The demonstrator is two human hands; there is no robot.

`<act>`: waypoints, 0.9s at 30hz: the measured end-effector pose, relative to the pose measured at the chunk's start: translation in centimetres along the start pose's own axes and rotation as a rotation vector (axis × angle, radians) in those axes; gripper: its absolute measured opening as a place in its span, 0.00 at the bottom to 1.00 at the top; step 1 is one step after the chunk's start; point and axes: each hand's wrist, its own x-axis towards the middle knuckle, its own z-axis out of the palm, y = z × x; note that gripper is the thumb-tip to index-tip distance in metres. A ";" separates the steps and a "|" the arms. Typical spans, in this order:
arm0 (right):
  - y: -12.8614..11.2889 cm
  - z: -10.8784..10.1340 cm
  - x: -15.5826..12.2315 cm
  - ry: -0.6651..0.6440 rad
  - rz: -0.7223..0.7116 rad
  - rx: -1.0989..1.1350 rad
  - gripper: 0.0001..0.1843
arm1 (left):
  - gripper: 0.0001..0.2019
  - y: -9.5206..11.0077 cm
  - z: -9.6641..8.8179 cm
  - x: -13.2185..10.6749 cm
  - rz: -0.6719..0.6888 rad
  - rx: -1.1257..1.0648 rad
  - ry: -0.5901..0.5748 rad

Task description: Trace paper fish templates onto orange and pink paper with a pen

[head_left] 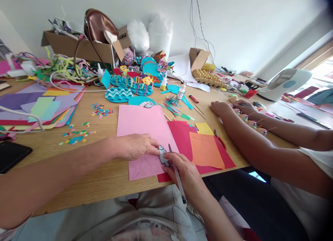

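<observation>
Tabletop [104, 180], fish cutout [162, 152] under fingers [154, 150]

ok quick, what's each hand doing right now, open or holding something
Left hand: open, on the pink paper, fingertips at the fish cutout.
Right hand: closed around a pen, fingertips also at the cutout.

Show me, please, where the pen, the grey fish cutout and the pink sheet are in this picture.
Pen [179, 183]: head view, on the lower part of its barrel.
Grey fish cutout [162, 154]: head view, on the middle of its body.
Pink sheet [142, 123]: head view, on its bare upper part.
</observation>
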 end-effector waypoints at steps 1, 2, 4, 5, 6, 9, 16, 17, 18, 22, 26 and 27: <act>0.0 0.0 0.0 -0.002 0.002 0.001 0.10 | 0.23 0.0 0.1 0.0 0.007 0.004 0.000; 0.0 0.0 0.0 -0.001 0.004 0.001 0.10 | 0.23 -0.1 0.1 -0.1 0.012 0.009 -0.004; 0.0 0.0 -0.1 0.003 0.008 0.000 0.10 | 0.23 -0.1 0.2 -0.2 0.022 0.024 -0.010; 0.0 0.0 -0.1 0.005 0.011 -0.002 0.10 | 0.23 -0.1 0.2 -0.2 0.026 0.036 -0.010; 0.0 0.0 -0.1 0.009 0.014 -0.005 0.10 | 0.23 0.0 0.3 -0.2 0.026 0.050 -0.010; -0.2 0.0 -0.2 0.020 0.025 -0.017 0.11 | 0.23 0.1 0.3 -0.1 0.013 0.089 -0.003; 0.3 -0.8 -0.2 0.034 0.036 0.007 0.11 | 0.20 0.2 0.5 0.0 0.010 0.164 0.001; 0.6 -1.1 -0.2 0.059 0.054 0.012 0.10 | 0.20 0.2 0.5 0.0 0.010 0.175 -0.004; 0.8 -1.5 -0.3 0.097 0.072 0.010 0.10 | 0.20 0.1 0.6 0.0 0.012 0.185 -0.009; 1.6 -2.7 -0.4 0.260 0.078 -0.031 0.07 | 0.20 0.0 0.7 -0.1 0.011 0.194 -0.010; 1.6 -2.6 -0.3 0.236 0.061 -0.027 0.07 | 0.20 0.1 0.6 -0.2 0.015 0.168 0.014; 1.5 -2.4 -0.2 0.211 0.050 -0.015 0.08 | 0.20 0.1 0.6 -0.2 0.016 0.164 0.015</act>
